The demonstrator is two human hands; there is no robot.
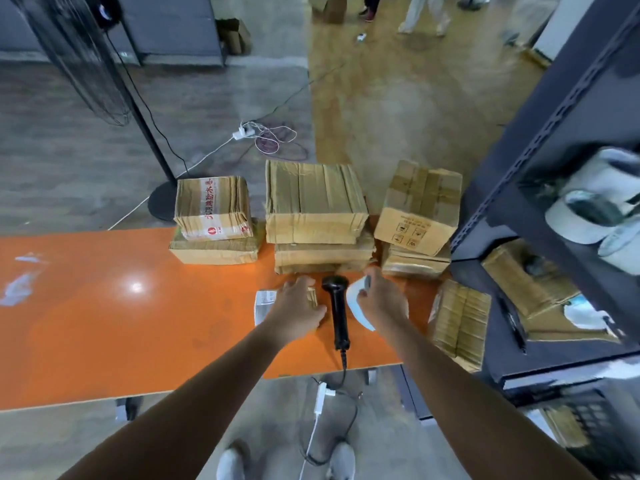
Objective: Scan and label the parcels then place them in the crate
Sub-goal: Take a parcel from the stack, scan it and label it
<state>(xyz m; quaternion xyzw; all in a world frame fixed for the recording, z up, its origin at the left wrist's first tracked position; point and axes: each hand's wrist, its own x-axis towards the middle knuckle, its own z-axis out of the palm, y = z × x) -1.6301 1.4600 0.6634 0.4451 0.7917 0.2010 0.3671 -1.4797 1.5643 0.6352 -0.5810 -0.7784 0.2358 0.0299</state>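
A black handheld scanner lies on the orange table, its cable hanging over the near edge. My left hand rests flat, fingers spread, on a small cardboard parcel with a white label on its left end. My right hand pinches a roll of white labels just right of the scanner. Three stacks of cardboard parcels stand along the table's far edge: left, middle, right.
A dark metal shelf rack stands at the right with parcels and white items on it. Another parcel leans at the table's right end. A black crate sits low at the right. A fan stand and floor cables lie beyond the table.
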